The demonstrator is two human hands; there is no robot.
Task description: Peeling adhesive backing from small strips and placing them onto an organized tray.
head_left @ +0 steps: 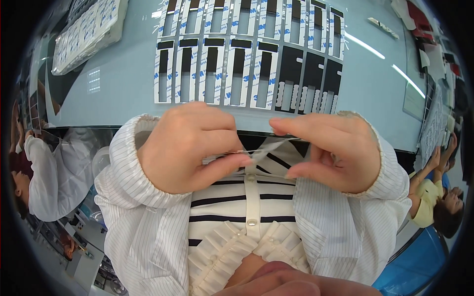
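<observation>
My left hand [195, 148] is closed, its thumb and bent fingers pinching a thin flat piece [217, 158] seen almost edge-on. From that piece a clear, blurred film [270, 147] stretches toward my right hand [333, 148]. The right thumb and forefinger stand apart, and the film's far end reaches the underside of the forefinger; whether it is gripped there is hidden. Both hands are in front of my chest, at the table's near edge. Just beyond them lie two rows of flat black frame-shaped parts [213, 71], most covered with white-and-blue backing paper.
Three parts at the near row's right end [302, 71] show bare black faces with scalloped white strips. A stack of wrapped sheets [89, 37] sits at the table's [123, 93] far left. A small strip [383, 28] lies far right. Other people are at both sides.
</observation>
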